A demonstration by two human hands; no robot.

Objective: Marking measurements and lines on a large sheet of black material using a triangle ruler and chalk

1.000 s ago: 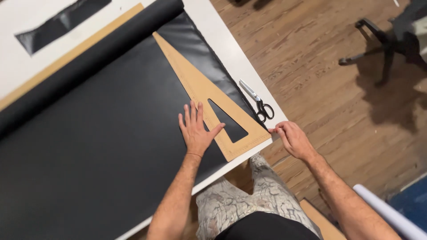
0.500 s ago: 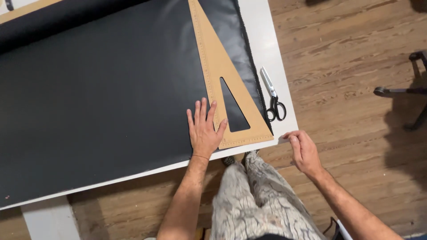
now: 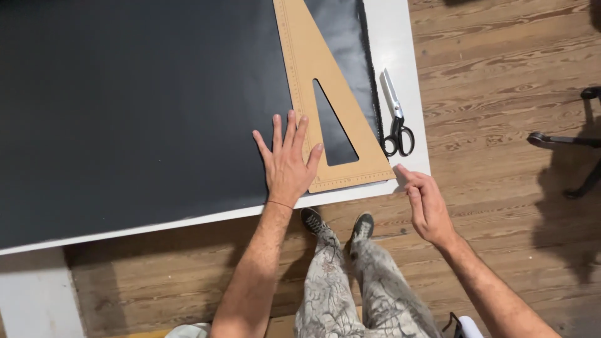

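A large black sheet (image 3: 138, 106) covers most of a white table (image 3: 400, 37). On it lies a brown triangular ruler (image 3: 313, 56) with a triangular cut-out. My left hand (image 3: 287, 161) rests flat, fingers spread, on the sheet and the ruler's lower left edge. At the table's near right corner my right hand (image 3: 426, 203) hovers just off the edge, its fingertips close to the ruler's corner, holding nothing. Black-handled scissors (image 3: 396, 116) lie closed on the bare strip of table to the right of the ruler.
Wooden floor (image 3: 501, 75) spreads right of and below the table. The legs of a black chair base (image 3: 563, 141) stand at the far right. My legs and shoes (image 3: 338, 228) are under the table's near edge. A white block (image 3: 37, 294) sits at the lower left.
The view has swung so the table edge runs nearly level. My left hand stays pressed on the ruler and sheet. My right hand has drawn slightly back from the ruler's corner.
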